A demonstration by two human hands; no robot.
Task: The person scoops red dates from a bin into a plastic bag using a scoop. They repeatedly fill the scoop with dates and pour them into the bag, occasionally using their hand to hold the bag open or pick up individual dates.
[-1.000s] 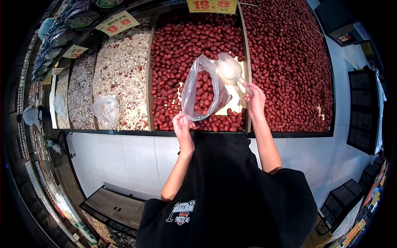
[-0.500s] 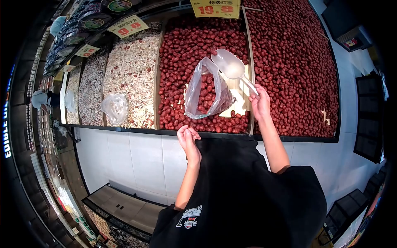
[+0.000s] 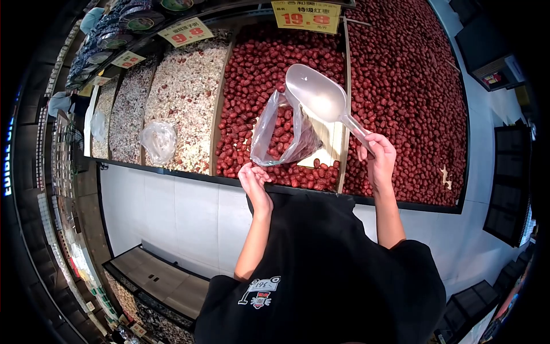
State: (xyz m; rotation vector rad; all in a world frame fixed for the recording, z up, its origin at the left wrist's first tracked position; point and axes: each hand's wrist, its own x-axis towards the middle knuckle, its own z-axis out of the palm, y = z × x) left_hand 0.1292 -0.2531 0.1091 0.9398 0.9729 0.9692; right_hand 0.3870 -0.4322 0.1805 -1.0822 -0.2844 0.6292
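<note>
My right hand (image 3: 379, 157) is closed round the handle of a translucent scoop (image 3: 321, 94), which is held above the red dates (image 3: 252, 63). The scoop looks empty, with one date near its left edge. Just left of and below it, an open clear plastic bag (image 3: 266, 132) with dates inside rests in the middle bin. My left hand (image 3: 254, 176) is at the front edge of that bin, just below the bag, with its fingers curled. Whether it touches the bag or holds anything is too small to tell.
A second date bin (image 3: 407, 114) lies to the right. Left are bins of mixed grains (image 3: 189, 80) with a crumpled plastic bag (image 3: 160, 142) on top. Yellow price signs (image 3: 306, 16) line the back. A low cabinet (image 3: 160, 281) stands at the lower left.
The scoop has risen closer to the camera and looks larger. My right hand has moved right and down with it. My left hand has moved slightly left and up toward the bag.
</note>
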